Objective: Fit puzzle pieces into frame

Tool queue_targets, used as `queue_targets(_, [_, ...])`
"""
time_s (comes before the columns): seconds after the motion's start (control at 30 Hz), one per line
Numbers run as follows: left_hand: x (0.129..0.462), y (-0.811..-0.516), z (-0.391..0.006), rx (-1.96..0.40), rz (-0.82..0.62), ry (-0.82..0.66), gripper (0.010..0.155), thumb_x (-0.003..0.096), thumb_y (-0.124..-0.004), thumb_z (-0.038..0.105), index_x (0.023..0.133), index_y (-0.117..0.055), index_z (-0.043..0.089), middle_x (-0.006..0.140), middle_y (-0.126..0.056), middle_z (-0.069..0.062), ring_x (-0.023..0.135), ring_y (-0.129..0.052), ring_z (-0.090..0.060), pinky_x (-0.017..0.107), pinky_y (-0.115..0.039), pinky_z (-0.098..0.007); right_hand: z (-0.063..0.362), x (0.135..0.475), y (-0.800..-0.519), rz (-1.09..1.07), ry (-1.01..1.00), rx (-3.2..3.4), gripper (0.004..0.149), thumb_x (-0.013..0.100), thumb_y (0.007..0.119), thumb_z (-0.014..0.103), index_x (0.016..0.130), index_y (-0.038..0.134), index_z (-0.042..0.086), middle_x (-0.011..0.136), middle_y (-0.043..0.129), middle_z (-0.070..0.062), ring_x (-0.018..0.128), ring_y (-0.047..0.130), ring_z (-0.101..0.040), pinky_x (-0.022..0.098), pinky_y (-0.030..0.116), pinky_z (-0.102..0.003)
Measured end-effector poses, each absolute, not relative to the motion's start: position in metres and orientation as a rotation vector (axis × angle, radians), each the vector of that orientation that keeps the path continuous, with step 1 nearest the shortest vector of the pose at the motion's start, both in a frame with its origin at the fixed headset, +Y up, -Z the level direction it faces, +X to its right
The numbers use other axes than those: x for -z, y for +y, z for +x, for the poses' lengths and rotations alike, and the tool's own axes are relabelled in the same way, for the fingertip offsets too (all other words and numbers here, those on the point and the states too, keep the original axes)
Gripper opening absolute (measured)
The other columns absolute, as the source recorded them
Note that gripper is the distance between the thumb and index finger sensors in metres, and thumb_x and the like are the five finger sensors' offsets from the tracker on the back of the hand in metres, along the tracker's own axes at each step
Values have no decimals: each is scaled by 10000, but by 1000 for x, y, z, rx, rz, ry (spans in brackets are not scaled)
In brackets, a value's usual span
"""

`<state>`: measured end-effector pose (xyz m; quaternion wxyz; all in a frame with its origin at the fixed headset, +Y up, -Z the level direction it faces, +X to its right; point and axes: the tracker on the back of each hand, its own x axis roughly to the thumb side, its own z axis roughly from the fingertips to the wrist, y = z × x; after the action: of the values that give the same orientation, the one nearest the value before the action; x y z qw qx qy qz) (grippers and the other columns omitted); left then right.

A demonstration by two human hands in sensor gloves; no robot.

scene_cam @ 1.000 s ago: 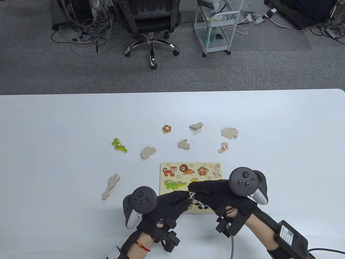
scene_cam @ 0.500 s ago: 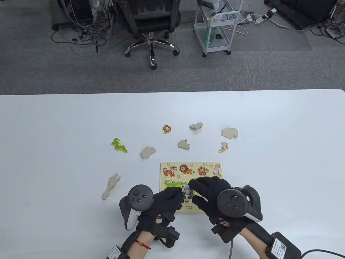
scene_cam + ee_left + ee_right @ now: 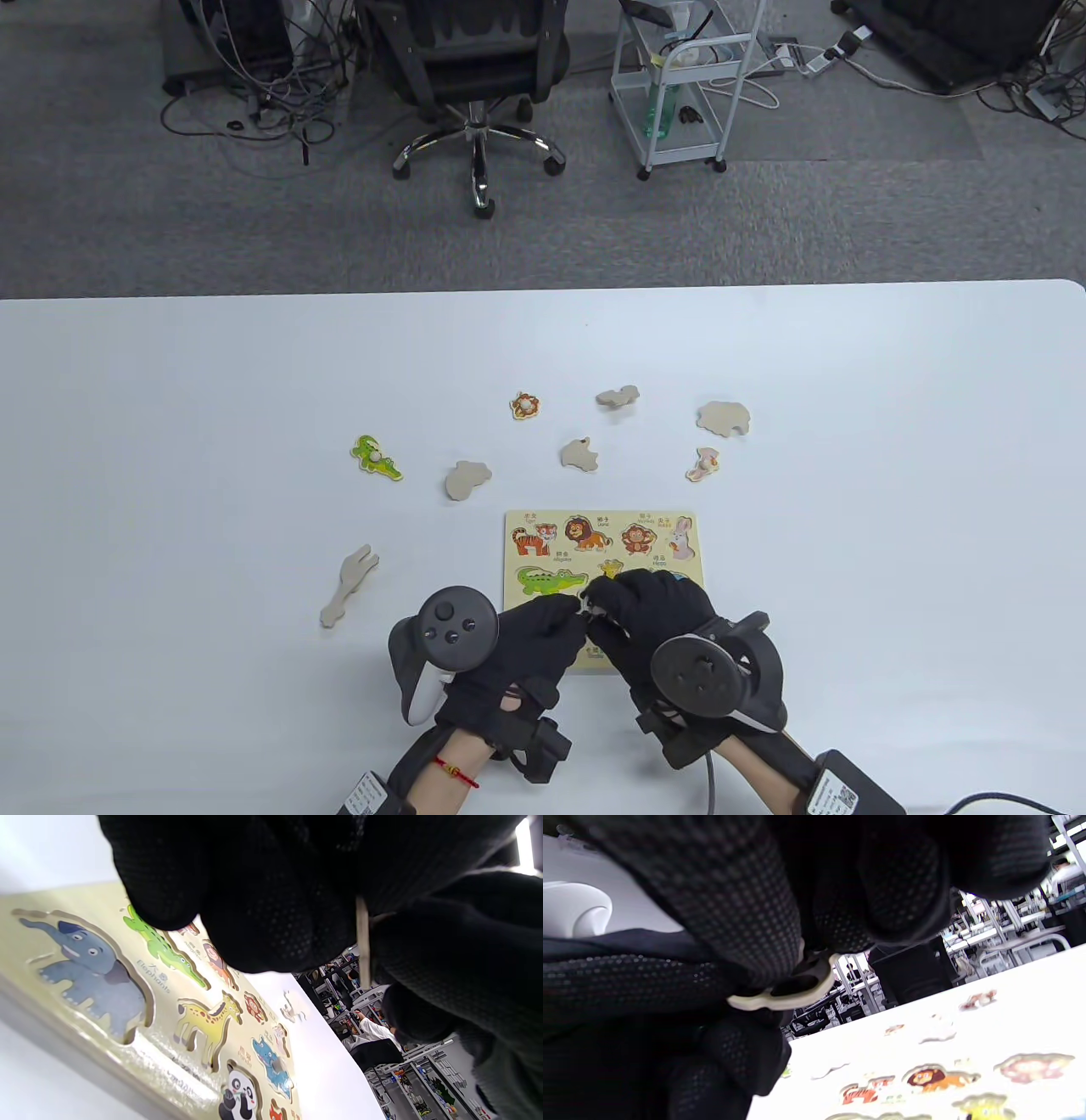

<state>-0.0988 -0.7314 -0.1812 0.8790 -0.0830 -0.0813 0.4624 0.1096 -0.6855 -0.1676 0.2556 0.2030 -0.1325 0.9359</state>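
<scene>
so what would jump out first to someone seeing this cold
Two black-gloved hands, left hand and right hand, meet over the near part of the puzzle board, pinching a panda piece between their fingertips. Beyond the board, loose pieces such as the green crocodile lie scattered.

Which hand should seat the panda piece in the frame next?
Probably right: the right hand sits over the frame with the panda piece pinched in its fingers. The left hand pinches the same piece from the frame's edge, merely steadying it.

Table view bright, even overhead light, sharp, soft faint shadows under hands. Wrist views: dark gloves fill the frame up close, background beyond the pinch blurred, window glare top right.
</scene>
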Motion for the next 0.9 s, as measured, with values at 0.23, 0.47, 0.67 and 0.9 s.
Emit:
queue_targets(0.23, [181,-731,-96,-980,-186,-188,447,455,-829,481,788,-945,205,658,-1075,-2,448,-1120,-163,486,-894,-392,120,170,-689,550,-379,-2432,496,331,1068,345,736,948,84,652,990,-178,399,988,-302,376,864,-515])
queue_targets(0.47, [182,-730,-96,-909,-221,-205,472,465,-809,521,844,-896,255,754,-1041,23,552,-1104,-161,536,-868,-389,120,171,-692,572,-405,-2462,493,334,1066,348,737,949,88,653,994,-173,400,990,-299,377,865,-515])
queue_targets(0.67, [180,-720,-99,-656,-72,-244,574,467,-760,578,959,-782,285,964,-911,18,808,-1008,-223,664,-778,-420,126,179,-702,565,-301,-2639,490,334,1066,353,738,953,101,666,996,-161,419,992,-301,398,862,-518])
queue_targets(0.9, [181,-719,-101,-524,-62,-279,692,460,-727,627,1062,-633,300,1147,-686,-13,1047,-769,-307,753,-629,-480,125,189,-723,550,-31,-2813,486,333,1065,343,745,952,113,687,991,-152,444,984,-309,423,847,-525])
